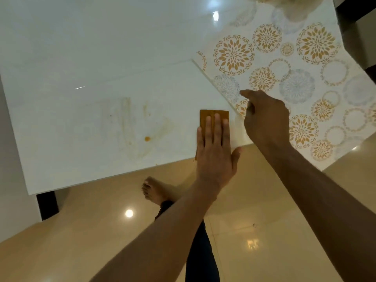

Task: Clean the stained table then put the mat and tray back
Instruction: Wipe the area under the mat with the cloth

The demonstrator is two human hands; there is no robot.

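Glossy beige floor tiles fill the lower half of my head view, with ceiling lights mirrored in them, and a white glossy tabletop spans the upper half, one dark table leg showing under its near-left corner. On the near part of the table I note orange-brown smeared stains: long faint streaks and one denser orange spot near the front edge. To the right of the stains lies a folded orange-brown cleaning cloth, close to the table's front edge. The left hand rests flat on this cloth, fingers straight and held together, thumb spread out to the side, palm covering the cloth's near part so that only its far end shows. The right hand is just beside it, over the near-left corner of a white mat printed with orange and grey floral circles; its fingers are curled downward at the mat's edge, but I cannot tell whether they pinch the mat or merely touch it. The mat lies skewed on the right portion of the table, its near-right side overhanging the edge. A bare foot and a dark trouser leg are visible below the table edge.
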